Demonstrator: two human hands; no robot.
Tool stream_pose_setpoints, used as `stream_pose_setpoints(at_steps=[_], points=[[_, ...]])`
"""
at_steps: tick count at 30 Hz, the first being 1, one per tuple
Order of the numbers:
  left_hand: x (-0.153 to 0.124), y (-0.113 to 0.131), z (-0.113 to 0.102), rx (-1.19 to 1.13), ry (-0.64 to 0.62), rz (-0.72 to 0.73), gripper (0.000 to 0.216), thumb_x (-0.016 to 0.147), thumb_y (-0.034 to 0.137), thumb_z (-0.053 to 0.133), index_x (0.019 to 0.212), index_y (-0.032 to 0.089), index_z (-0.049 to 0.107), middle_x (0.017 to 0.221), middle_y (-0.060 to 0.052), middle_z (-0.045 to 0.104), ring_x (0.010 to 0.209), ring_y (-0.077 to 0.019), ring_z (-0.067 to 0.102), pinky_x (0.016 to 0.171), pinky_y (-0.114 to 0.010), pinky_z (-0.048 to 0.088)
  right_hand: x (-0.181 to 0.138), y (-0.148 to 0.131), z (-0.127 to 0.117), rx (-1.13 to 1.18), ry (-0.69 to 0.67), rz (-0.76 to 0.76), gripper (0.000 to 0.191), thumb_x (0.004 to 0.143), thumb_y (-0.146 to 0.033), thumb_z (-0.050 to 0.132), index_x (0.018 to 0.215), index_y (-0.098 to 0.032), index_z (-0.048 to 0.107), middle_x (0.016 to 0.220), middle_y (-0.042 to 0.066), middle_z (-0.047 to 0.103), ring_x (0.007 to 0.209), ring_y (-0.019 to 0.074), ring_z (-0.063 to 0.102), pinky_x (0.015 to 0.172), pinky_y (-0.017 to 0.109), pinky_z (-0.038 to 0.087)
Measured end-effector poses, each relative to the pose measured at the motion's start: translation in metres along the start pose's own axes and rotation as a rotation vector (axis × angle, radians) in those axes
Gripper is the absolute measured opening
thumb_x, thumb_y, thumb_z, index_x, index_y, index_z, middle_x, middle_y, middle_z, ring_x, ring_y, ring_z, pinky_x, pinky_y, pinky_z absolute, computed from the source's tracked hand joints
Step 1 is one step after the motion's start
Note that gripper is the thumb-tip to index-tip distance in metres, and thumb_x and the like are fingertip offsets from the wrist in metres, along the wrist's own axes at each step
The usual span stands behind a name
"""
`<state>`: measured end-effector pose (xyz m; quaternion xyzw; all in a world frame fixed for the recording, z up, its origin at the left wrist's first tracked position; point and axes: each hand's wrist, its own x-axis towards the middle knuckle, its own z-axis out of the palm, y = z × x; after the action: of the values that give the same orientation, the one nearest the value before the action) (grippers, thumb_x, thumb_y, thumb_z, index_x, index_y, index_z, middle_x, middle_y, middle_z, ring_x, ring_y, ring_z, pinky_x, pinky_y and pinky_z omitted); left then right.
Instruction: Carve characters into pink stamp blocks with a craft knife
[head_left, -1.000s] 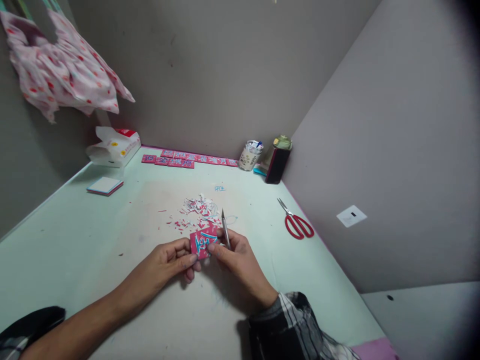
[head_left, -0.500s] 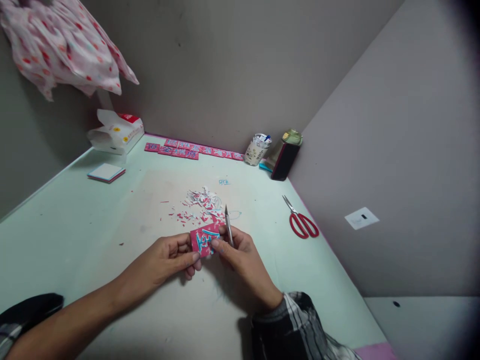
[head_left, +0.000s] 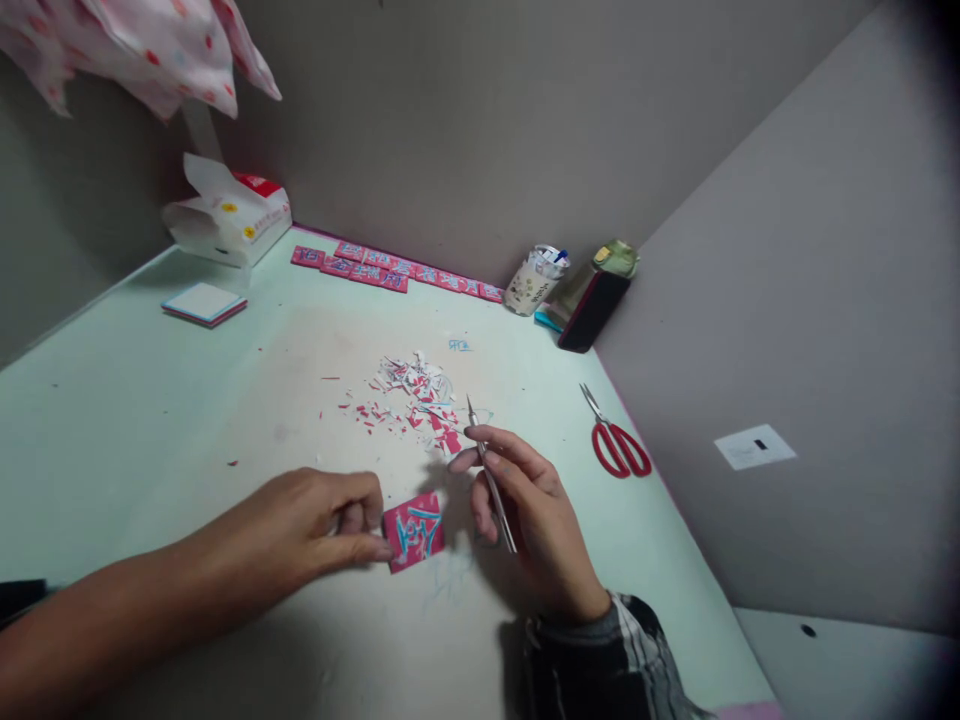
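A small red square card [head_left: 415, 532] bears a cut character with blue and white lines. My left hand [head_left: 330, 520] pinches its left edge between thumb and fingers, just above the table. In my right hand [head_left: 525, 495] a slim metal craft knife [head_left: 495, 493] is held like a pen, its blade pointing up and away. The right hand is apart from the card, to its right. Beyond both hands lies a heap of red and white paper scraps [head_left: 412, 378].
Red character cards [head_left: 379, 277] line the table's back edge. A pen cup [head_left: 534, 283] and a dark phone [head_left: 596, 310] stand at the back right, near red-handled scissors [head_left: 619, 445]. At the left are a stack of square cards [head_left: 204, 301] and an opened white box [head_left: 247, 220].
My right hand has let go of the card and moved right, keeping the knife. The card, still in my left hand, is lower in view. The camera has tilted down a little.
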<state>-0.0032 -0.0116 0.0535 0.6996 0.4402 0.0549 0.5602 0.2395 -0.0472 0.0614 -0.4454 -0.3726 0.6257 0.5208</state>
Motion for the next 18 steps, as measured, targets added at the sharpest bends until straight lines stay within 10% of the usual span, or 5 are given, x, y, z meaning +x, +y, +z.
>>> stream_pose_setpoints(at_steps=[7, 14, 18], points=[[0.002, -0.026, 0.020, 0.282, 0.333, 0.319, 0.048, 0.077, 0.027, 0.082, 0.120, 0.026, 0.061, 0.122, -0.005, 0.065, 0.111, -0.0266, 0.060, 0.093, -0.036, 0.047, -0.015, 0.009, 0.000, 0.065, -0.060, -0.045, 0.017, 0.092, -0.027, 0.077, 0.109, -0.028, 0.074, 0.086, 0.001, 0.078, 0.059, 0.0115, 0.067, 0.053, 0.021, 0.049], [0.011, -0.030, 0.036, 0.391, 0.335, 0.424, 0.039, 0.090, 0.032, 0.074, 0.127, 0.026, 0.064, 0.120, -0.005, 0.069, 0.108, -0.0271, 0.060, 0.093, -0.037, 0.043, -0.058, 0.016, -0.002, -0.568, -0.044, -0.252, 0.037, 0.110, -0.048, 0.048, 0.118, -0.030, 0.079, 0.102, 0.009, 0.076, 0.094, 0.0234, 0.070, 0.081, 0.037, 0.056], [0.013, -0.028, 0.033, 0.392, 0.310, 0.422, 0.042, 0.091, 0.038, 0.074, 0.131, 0.029, 0.064, 0.118, -0.004, 0.069, 0.105, -0.0273, 0.058, 0.090, -0.037, 0.041, -0.067, 0.019, 0.004, -0.694, -0.074, -0.339, 0.019, 0.106, -0.036, 0.061, 0.113, -0.031, 0.077, 0.099, 0.006, 0.077, 0.090, 0.0217, 0.072, 0.077, 0.034, 0.057]])
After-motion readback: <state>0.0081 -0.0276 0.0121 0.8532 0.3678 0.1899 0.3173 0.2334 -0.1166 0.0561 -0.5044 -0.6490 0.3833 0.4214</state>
